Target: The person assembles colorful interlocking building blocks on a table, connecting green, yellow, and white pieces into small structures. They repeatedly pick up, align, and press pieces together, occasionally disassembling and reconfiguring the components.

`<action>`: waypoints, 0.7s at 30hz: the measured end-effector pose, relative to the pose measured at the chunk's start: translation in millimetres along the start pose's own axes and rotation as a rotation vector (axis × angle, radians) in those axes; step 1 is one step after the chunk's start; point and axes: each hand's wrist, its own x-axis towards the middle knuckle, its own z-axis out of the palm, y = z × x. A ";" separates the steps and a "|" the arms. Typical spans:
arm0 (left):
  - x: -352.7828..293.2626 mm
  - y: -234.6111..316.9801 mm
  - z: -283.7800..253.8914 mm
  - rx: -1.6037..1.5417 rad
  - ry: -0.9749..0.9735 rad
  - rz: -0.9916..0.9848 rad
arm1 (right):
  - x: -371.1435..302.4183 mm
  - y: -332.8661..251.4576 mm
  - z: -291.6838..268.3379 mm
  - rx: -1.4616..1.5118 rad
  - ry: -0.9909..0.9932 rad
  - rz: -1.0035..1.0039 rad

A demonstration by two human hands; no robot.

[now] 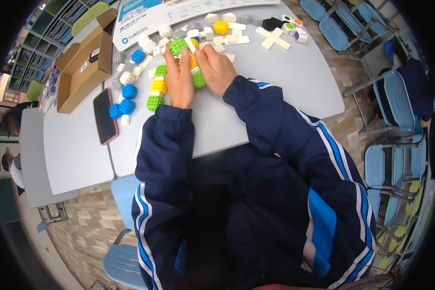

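Left hand [181,82], right hand [218,70] — thumbs [185,65] side by side, forearms [165,137] stretched forward

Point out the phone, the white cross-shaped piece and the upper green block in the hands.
Upper green block [178,47]: head view, on its studded face.
White cross-shaped piece [273,38]: head view, centre where arms meet.
Phone [106,116]: head view, middle of its dark screen.

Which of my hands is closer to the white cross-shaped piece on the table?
Your right hand. It's to the left of the white cross-shaped piece and nearer you; your left hand is farther to the left.
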 end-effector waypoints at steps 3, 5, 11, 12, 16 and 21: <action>-4.8 -0.7 4.8 -0.005 -0.013 -0.010 | 0.0 0.9 0.2 -0.030 0.006 0.028; -5.6 -8.8 5.7 0.000 -0.016 -0.034 | -2.3 2.8 3.3 -0.053 -0.005 0.043; -5.6 -22.8 4.5 -0.143 -0.050 -0.003 | -4.2 1.9 5.6 -0.001 -0.015 0.044; -5.8 -22.8 5.4 -0.176 -0.042 0.000 | -4.1 3.9 6.7 0.026 -0.002 0.034; -4.8 -24.1 5.5 -0.249 0.002 0.007 | -2.3 1.0 4.8 0.147 -0.018 0.094; -8.1 -9.9 6.1 -0.366 -0.032 -0.142 | 0.5 10.9 6.4 0.176 0.015 0.080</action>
